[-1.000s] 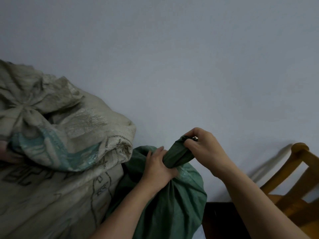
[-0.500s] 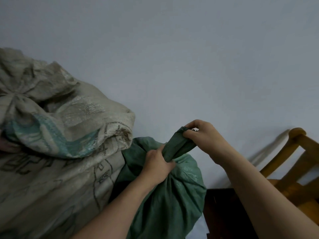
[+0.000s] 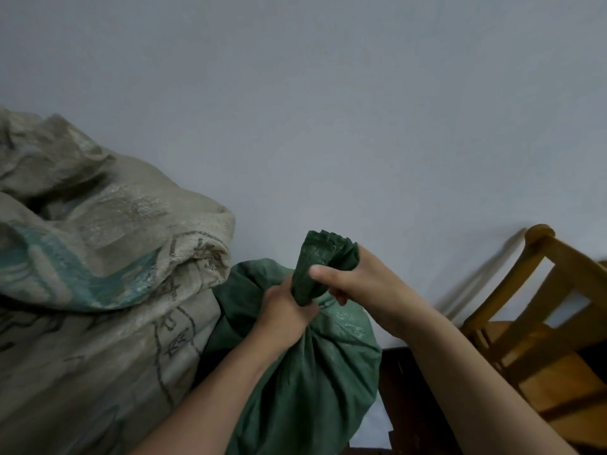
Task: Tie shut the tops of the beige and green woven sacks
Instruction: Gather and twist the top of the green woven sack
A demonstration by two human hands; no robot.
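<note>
Green woven sack (image 3: 305, 372) stands at lower centre, touching the beige woven sack (image 3: 98, 290) on its left side, both against a plain grey wall (image 3: 328, 110). Green sack's top is gathered into a twisted neck (image 3: 322, 264) sticking up above the sack body. Left hand (image 3: 284, 311) clenched around the base of the neck, right where the fabric bunches, fist pressed on the sack top. Right hand (image 3: 356, 280) grasping the upper part of the neck from the right side, thumb across the front of the fabric, frayed end of the neck poking out above the hand. No cord or tie visible on the neck. Beige sack is bulky, taller than the green sack, top folded and crumpled over with a teal printed band and dark printed markings; cannot tell if it is tied. Wooden chair (image 3: 542, 316) right of the green sack, apart from it, with dark furniture (image 3: 410, 405) between them low down.
</note>
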